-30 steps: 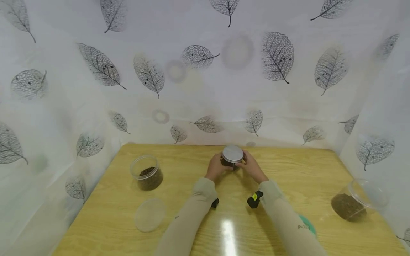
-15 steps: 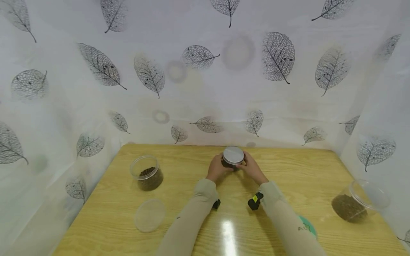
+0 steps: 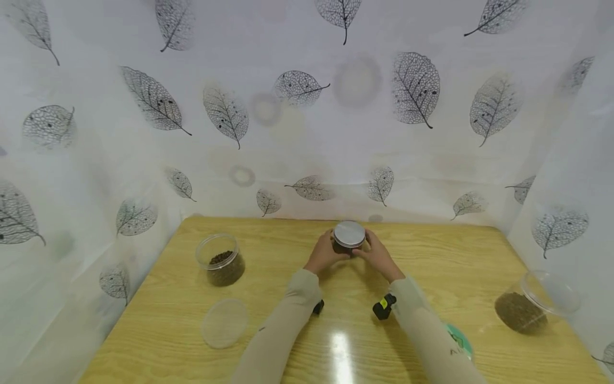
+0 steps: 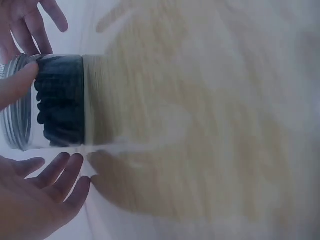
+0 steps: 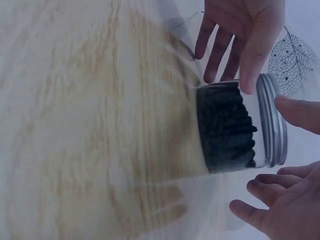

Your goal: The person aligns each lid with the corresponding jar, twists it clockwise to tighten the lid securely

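Observation:
A clear jar [image 3: 342, 248] with a silver screw lid [image 3: 349, 233] stands upright near the table's back edge. Dark, bean-like pieces fill its lower part, as the wrist views show. My left hand [image 3: 322, 253] is cupped round its left side and my right hand [image 3: 380, 257] round its right. In the left wrist view, the left thumb [image 4: 20, 86] overlaps the jar near the lid, while the spread left fingers [image 4: 75, 175] are loosely beside the wall. From the right wrist view, the right thumb [image 5: 295, 112] lies by the lid and the right fingers [image 5: 250, 210] are spread beside the jar.
At the left stands an open clear jar [image 3: 225, 272] of brown pieces, with a round translucent lid [image 3: 224, 322] in front. Another clear jar [image 3: 520, 312] with brown contents is at the right edge. A green round lid [image 3: 458, 338] is partly under the right sleeve.
Both hands have stayed round the jar. In the last half second the wrists have moved slightly apart; the jar stays in nearly the same place.

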`<state>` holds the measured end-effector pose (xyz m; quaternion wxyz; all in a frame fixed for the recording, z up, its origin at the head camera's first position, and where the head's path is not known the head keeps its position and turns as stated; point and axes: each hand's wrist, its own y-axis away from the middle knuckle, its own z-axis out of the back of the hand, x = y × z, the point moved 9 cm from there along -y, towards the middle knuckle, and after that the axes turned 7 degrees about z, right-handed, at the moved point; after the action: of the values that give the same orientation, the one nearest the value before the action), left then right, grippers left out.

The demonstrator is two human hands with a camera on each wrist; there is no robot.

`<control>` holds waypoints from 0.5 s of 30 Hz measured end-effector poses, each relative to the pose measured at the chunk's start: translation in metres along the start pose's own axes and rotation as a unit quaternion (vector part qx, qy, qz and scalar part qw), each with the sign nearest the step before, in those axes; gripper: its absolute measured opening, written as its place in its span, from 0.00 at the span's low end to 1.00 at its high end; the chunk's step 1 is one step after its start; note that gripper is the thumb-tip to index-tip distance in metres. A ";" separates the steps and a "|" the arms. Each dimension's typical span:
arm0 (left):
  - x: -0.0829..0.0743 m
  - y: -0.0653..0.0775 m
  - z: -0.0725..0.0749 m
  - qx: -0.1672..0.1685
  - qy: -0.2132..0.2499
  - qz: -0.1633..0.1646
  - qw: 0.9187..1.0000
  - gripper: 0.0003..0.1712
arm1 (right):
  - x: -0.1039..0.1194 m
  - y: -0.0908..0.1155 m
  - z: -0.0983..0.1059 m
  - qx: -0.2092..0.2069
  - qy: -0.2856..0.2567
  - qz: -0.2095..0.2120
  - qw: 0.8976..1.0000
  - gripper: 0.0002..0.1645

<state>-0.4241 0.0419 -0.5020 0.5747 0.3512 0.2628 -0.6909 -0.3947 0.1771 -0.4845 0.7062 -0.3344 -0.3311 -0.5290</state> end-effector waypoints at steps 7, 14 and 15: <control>-0.003 0.018 0.013 -0.015 -0.029 0.036 0.999 0.50 | 0.017 0.023 0.005 -0.001 0.053 -0.013 0.999 0.48; -0.023 0.050 0.034 -0.038 -0.053 0.020 0.998 0.48 | 0.045 0.048 0.011 -0.043 0.081 0.050 0.995 0.43; -0.027 0.055 0.036 -0.038 -0.060 0.010 0.997 0.48 | 0.049 0.052 0.012 -0.052 0.086 0.060 0.993 0.42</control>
<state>-0.3739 0.0195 -0.4569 0.6089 0.2900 0.2505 -0.6945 -0.3348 0.1725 -0.4439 0.7443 -0.3430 -0.2207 -0.5289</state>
